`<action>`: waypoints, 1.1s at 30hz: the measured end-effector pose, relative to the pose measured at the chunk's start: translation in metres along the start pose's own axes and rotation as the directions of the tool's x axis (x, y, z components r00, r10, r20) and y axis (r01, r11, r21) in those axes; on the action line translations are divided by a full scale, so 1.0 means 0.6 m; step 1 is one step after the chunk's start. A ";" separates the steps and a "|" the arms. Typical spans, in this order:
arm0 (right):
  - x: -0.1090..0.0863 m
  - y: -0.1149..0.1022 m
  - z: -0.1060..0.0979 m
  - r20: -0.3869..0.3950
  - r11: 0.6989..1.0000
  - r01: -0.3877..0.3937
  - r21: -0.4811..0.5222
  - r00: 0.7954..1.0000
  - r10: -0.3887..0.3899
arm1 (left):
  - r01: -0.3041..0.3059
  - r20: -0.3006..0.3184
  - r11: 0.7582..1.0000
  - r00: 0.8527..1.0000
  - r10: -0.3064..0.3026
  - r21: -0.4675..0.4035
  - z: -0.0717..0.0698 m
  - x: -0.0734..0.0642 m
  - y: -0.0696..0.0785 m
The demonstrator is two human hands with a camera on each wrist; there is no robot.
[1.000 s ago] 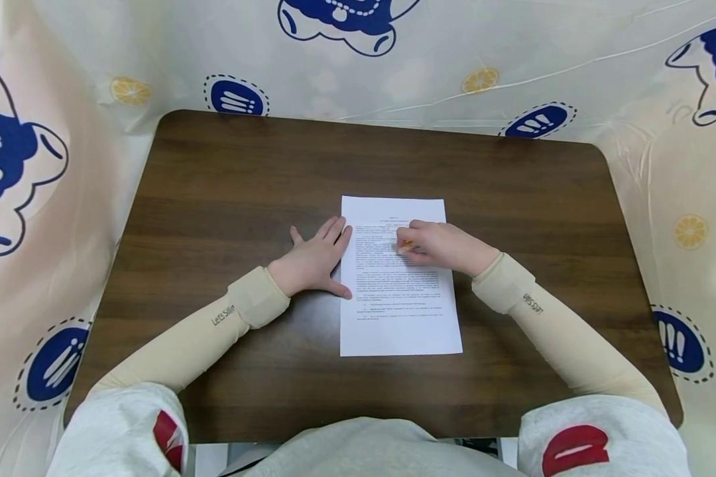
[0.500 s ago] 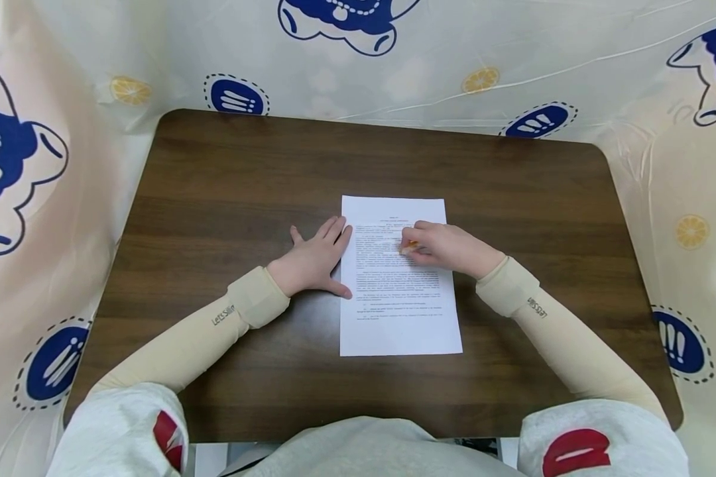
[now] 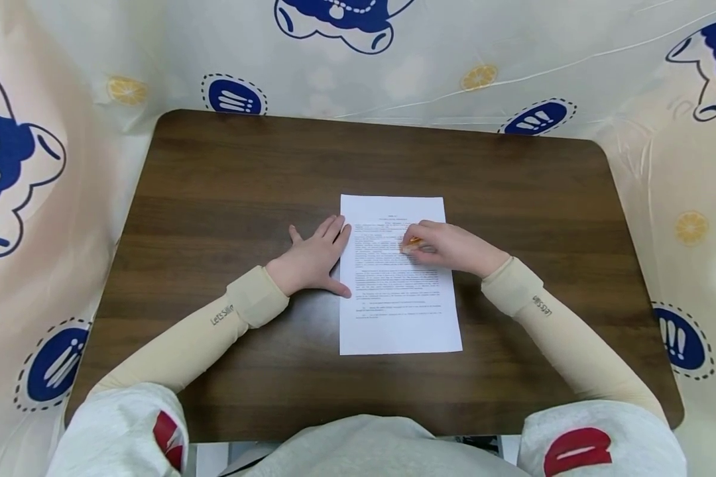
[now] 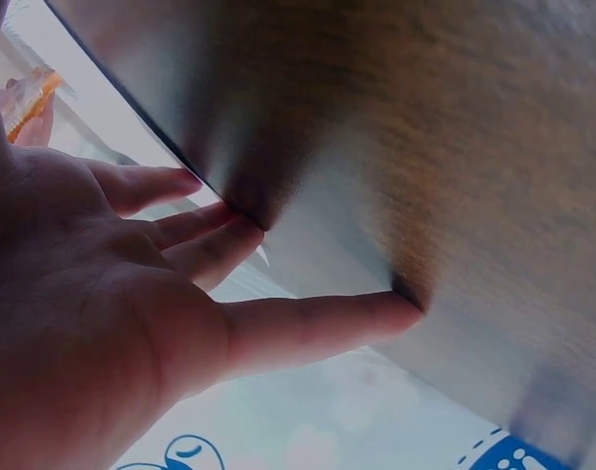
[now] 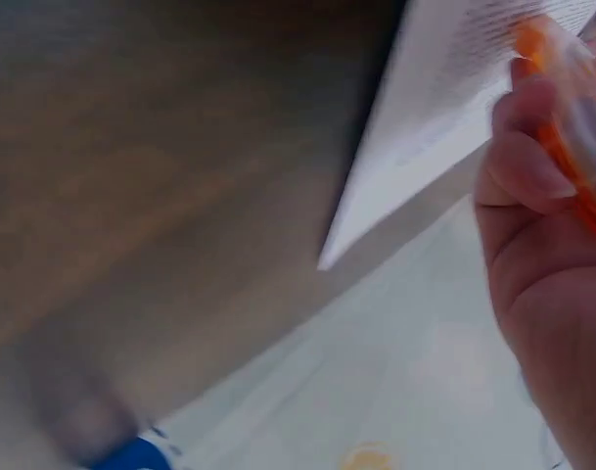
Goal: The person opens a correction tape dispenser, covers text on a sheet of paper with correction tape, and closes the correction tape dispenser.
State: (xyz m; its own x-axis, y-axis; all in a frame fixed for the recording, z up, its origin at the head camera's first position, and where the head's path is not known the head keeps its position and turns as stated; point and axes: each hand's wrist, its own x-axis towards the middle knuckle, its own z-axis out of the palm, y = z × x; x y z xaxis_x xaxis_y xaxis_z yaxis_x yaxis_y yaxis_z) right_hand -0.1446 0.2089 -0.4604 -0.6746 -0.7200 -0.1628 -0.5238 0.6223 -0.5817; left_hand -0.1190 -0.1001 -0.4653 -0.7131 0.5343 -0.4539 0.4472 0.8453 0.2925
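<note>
A sheet of printed paper [image 3: 401,338] lies upright on the brown wooden table [image 3: 244,179]. My left hand [image 3: 311,262] is spread flat at its left edge, with some fingertips and the thumb on the margin. In the left wrist view its fingers stretch straight along the tabletop. My right hand [image 3: 450,248] pinches a small orange and clear correction tape [image 5: 572,113] over the upper middle of the text. Its fingers curl round the correction tape, hiding much of it in the head view. The tip close over the print is hard to make out.
A pale patterned curtain [image 3: 364,86] hangs along the table's back and both sides. Beige sleeve covers [image 3: 215,344] wrap both forearms. The person's grey top [image 3: 358,450] shows at the table's front edge.
My right hand has shifted slightly to the right across the text, holding the correction tape. The left hand and the paper stay in place.
</note>
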 end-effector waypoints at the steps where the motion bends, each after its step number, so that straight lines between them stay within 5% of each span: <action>1: -0.003 0.002 0.000 -0.005 1.000 -0.013 0.027 1.000 0.013 | -0.002 0.001 1.000 1.000 0.002 0.000 0.001 0.000 0.001; 7: -0.022 0.009 -0.004 -0.071 0.993 -0.033 0.111 0.997 0.041 | -0.005 -0.001 1.000 1.000 0.005 0.006 0.003 0.001 0.003; 33: -0.028 0.016 -0.004 -0.085 0.998 -0.020 0.061 0.996 0.025 | -0.035 -0.019 0.996 0.999 0.033 -0.085 0.000 0.000 -0.010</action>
State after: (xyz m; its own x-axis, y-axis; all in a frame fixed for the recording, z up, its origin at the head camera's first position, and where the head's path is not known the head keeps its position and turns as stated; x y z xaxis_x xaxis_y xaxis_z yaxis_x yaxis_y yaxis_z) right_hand -0.1398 0.2276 -0.4612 -0.7294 -0.6754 -0.1087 -0.4777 0.6166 -0.6257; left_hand -0.1219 -0.1052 -0.4673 -0.7077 0.5621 -0.4281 0.4241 0.8225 0.3790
